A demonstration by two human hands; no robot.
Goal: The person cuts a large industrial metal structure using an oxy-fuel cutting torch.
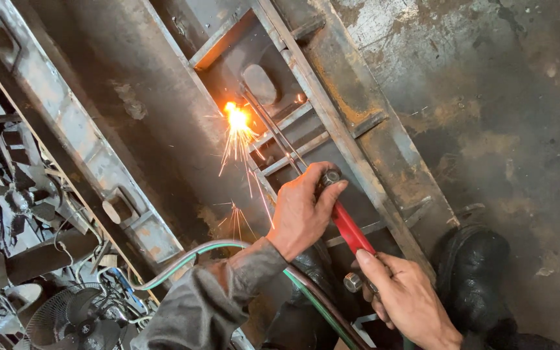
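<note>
Nearest the lens, the right hand (pixel 408 297) is wrapped around the rear of a red-handled metal cutting torch (pixel 348 228), fingers curled by a small round valve knob (pixel 352 282); it is closed and gripping the torch's back end. Just ahead of it along the torch, the left hand (pixel 303 210) is closed around the front of the red handle, thumb lying against a metal fitting there, with a grey sleeve (pixel 209 301) trailing back from its wrist.

Taking the torch as landmark: its long axis runs from lower right, at the right hand, up and to the left, where thin metal tubes (pixel 273 129) carry on to the tip. At that far end a bright orange flame point (pixel 236 118) burns against a rusty dark steel frame (pixel 332 116), and sparks fall below it. So the cutting point lies up and left of both hands, on the line of the torch, and the left hand is the nearer one to it.

Green and dark rubber hoses (pixel 312 295) leave the torch's rear end and loop under the left forearm. A black boot (pixel 478 272) stands right of the torch, on the stained floor (pixel 520 129). Far to its left lie grey fan parts (pixel 66 317) beside a long pale steel beam (pixel 79 142).
</note>
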